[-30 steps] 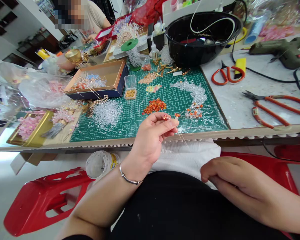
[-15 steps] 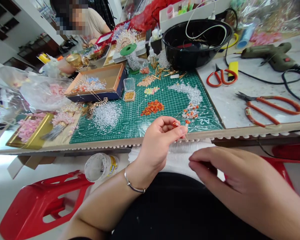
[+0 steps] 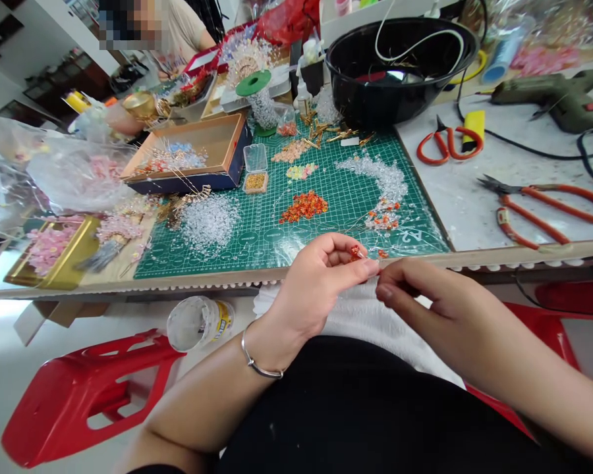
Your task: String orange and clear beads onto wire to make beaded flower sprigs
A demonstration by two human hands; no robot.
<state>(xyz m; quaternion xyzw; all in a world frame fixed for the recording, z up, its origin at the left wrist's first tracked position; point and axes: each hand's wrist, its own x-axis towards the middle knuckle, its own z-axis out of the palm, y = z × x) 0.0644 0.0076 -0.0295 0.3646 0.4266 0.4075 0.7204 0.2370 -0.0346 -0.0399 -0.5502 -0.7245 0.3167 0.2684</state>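
My left hand (image 3: 321, 280), wearing a silver bangle, pinches a small wired bead piece (image 3: 356, 253) with orange-red beads just over the table's front edge. Close to its fingertips my right hand (image 3: 420, 286) has thumb and forefinger pressed together; whatever lies between them is too small to make out. Past the hands, on a green cutting mat (image 3: 257, 253), are a heap of orange beads (image 3: 304, 207) and a curved spread of clear beads (image 3: 380, 174) with orange ones at its near end. A larger pile of clear beads (image 3: 208, 224) is further left.
A navy-sided box (image 3: 227, 161) of beaded stems stands behind the mat, beside a black basin (image 3: 375, 99). Orange-handled pliers (image 3: 538, 197), cutters (image 3: 447, 148) and a glue gun (image 3: 568, 99) lie at right. Across the table sits another person (image 3: 182, 29).
My right hand has moved left and away from me, closing to a pinch beside the left fingertips. The left hand keeps its grip on the bead piece. The view has shifted slightly.
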